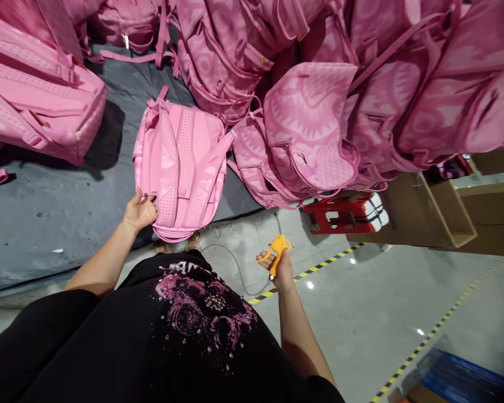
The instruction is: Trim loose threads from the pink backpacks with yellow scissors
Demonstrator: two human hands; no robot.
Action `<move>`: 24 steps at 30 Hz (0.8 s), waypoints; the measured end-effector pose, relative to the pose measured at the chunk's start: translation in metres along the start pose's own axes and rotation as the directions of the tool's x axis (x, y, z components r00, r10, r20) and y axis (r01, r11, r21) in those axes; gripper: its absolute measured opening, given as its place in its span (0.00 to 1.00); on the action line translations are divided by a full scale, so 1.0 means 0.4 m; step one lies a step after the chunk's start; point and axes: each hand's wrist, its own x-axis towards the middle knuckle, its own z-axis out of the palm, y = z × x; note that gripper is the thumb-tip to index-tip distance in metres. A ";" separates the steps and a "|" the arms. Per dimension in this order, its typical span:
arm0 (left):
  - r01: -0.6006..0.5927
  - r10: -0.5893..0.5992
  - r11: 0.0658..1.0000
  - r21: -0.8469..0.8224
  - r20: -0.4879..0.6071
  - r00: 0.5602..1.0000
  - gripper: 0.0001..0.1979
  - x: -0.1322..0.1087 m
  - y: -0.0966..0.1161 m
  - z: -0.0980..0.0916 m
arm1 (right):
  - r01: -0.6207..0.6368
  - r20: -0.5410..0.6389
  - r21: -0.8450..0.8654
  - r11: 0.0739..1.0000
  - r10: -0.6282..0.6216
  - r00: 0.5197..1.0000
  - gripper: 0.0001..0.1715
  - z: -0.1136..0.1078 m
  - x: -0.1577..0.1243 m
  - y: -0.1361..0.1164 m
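In front of me a pink backpack lies on the grey-covered table, its padded back and shoulder straps facing up. My left hand is at its lower left corner, the fingers closed on the edge. Out to the right, over the floor and apart from the bag, my right hand is wrapped round an orange air blow gun. A thin clear hose runs across the floor below it.
Many pink patterned backpacks crowd the table's far and right sides; another backpack stands at left. Beyond the table's edge are a red hand cart, a cardboard box, yellow-black floor tape and a blue crate.
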 end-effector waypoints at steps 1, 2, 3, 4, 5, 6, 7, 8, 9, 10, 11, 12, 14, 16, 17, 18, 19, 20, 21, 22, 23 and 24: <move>0.001 0.000 1.000 0.013 -0.017 1.000 0.28 -0.001 0.000 0.002 | -0.007 -0.075 0.092 0.996 0.014 0.997 0.37 -0.014 0.024 -0.003; 0.002 -0.001 1.000 0.025 -0.034 0.999 0.28 -0.002 0.000 0.005 | -0.012 -0.120 0.163 0.987 0.031 0.992 0.37 -0.021 0.049 -0.009; 0.003 -0.001 0.999 0.032 -0.049 0.999 0.28 -0.003 -0.001 0.009 | -0.016 -0.136 0.211 0.977 0.045 0.990 0.37 -0.023 0.073 -0.019; 0.000 0.002 0.999 0.033 -0.061 0.998 0.28 -0.004 -0.001 0.013 | -0.019 -0.127 0.239 0.971 0.050 0.991 0.37 -0.021 0.095 -0.031; -0.006 0.009 0.999 0.032 -0.070 0.997 0.28 -0.005 -0.001 0.018 | -0.017 -0.098 0.249 0.968 0.043 0.994 0.37 -0.016 0.114 -0.043; -0.013 0.015 0.999 0.031 -0.078 0.997 0.27 -0.007 -0.002 0.022 | -0.013 -0.060 0.248 0.969 0.028 0.998 0.38 -0.011 0.129 -0.056; -0.019 0.022 0.999 0.032 -0.087 0.996 0.28 -0.008 -0.003 0.027 | -0.006 -0.022 0.241 0.970 0.012 1.000 0.38 -0.006 0.141 -0.068; -0.025 0.028 0.999 0.034 -0.095 0.995 0.28 -0.009 -0.004 0.030 | 0.001 0.009 0.233 0.972 -0.003 1.000 0.38 -0.002 0.150 -0.077; -0.031 0.035 0.999 0.038 -0.102 0.994 0.27 -0.009 -0.005 0.033 | 0.005 0.030 0.226 0.974 -0.012 0.999 0.37 -0.001 0.155 -0.085; -0.038 0.042 0.998 0.040 -0.104 0.994 0.27 -0.010 -0.006 0.035 | 0.006 0.041 0.224 0.975 -0.016 0.999 0.37 -0.001 0.158 -0.091; -0.046 0.050 0.998 0.040 -0.102 0.994 0.27 -0.011 -0.007 0.037 | 0.003 0.044 0.226 0.974 -0.013 0.999 0.37 -0.004 0.160 -0.094; -0.052 0.055 0.998 0.037 -0.094 0.994 0.27 -0.011 -0.008 0.037 | 0.000 0.044 0.231 0.973 -0.010 0.999 0.36 -0.008 0.161 -0.096; -0.056 0.059 0.998 0.028 -0.083 0.995 0.27 -0.011 -0.009 0.037 | -0.006 0.044 0.237 0.972 -0.005 0.999 0.36 -0.019 0.162 -0.096; -0.053 0.055 0.998 0.023 -0.087 0.995 0.27 -0.011 -0.009 0.037 | -0.004 0.050 0.228 0.974 -0.008 0.999 0.37 -0.029 0.165 -0.095; -0.051 0.053 0.998 0.023 -0.098 0.994 0.27 -0.010 -0.009 0.037 | -0.003 0.055 0.221 0.975 -0.009 0.998 0.37 -0.033 0.167 -0.096; -0.049 0.052 0.998 0.025 -0.111 0.992 0.27 -0.010 -0.009 0.038 | -0.004 0.060 0.221 0.975 -0.009 0.998 0.38 -0.035 0.171 -0.096; -0.048 0.052 0.998 0.030 -0.124 0.991 0.27 -0.010 -0.009 0.040 | -0.008 0.064 0.228 0.974 -0.006 0.998 0.37 -0.037 0.175 -0.097; -0.048 0.053 0.998 0.036 -0.134 0.990 0.27 -0.010 -0.009 0.041 | -0.016 0.068 0.241 0.970 -0.001 0.998 0.37 -0.038 0.179 -0.099; -0.050 0.055 0.998 0.041 -0.138 0.989 0.27 -0.010 -0.009 0.043 | -0.025 0.074 0.258 0.966 0.006 0.997 0.37 -0.040 0.184 -0.100; -0.055 0.061 0.997 0.045 -0.137 0.989 0.27 -0.010 -0.010 0.043 | -0.031 0.080 0.272 0.962 0.009 0.997 0.37 -0.041 0.190 -0.101; -0.058 0.064 0.997 0.046 -0.132 0.989 0.27 -0.011 -0.010 0.043 | -0.032 0.087 0.281 0.959 0.007 0.996 0.38 -0.043 0.196 -0.102; -0.060 0.065 0.997 0.045 -0.126 0.990 0.27 -0.011 -0.010 0.043 | -0.026 0.093 0.279 0.960 0.000 0.996 0.38 -0.045 0.202 -0.102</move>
